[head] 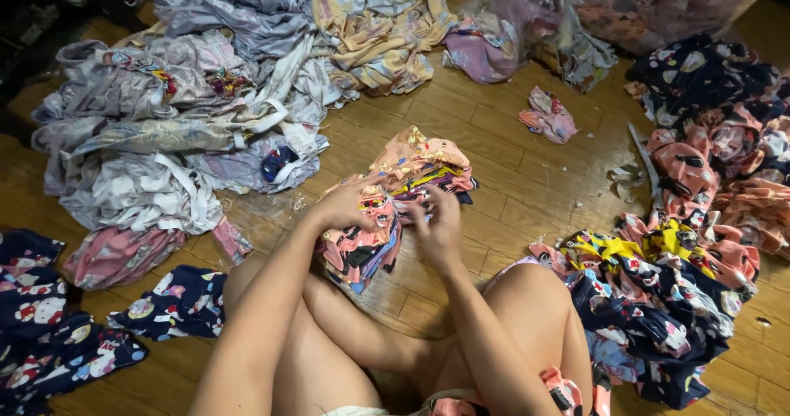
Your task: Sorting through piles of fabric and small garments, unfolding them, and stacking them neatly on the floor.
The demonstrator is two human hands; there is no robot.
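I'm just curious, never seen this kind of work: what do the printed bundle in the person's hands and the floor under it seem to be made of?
Printed bundle: looks like thin woven or knit fabric, matte, since it folds and drapes limply in the left hand and right hand; the fibre can't be told. Floor: apparently wooden planks, with visible seams, grain and a slight sheen, possibly laminate.

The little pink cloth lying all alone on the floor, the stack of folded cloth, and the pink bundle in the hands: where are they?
Little pink cloth (548,115), head view, on its crumpled middle.
Stack of folded cloth (424,162), head view, on its top layer.
Pink bundle (362,247), head view, on the part hanging below the left hand (346,206).
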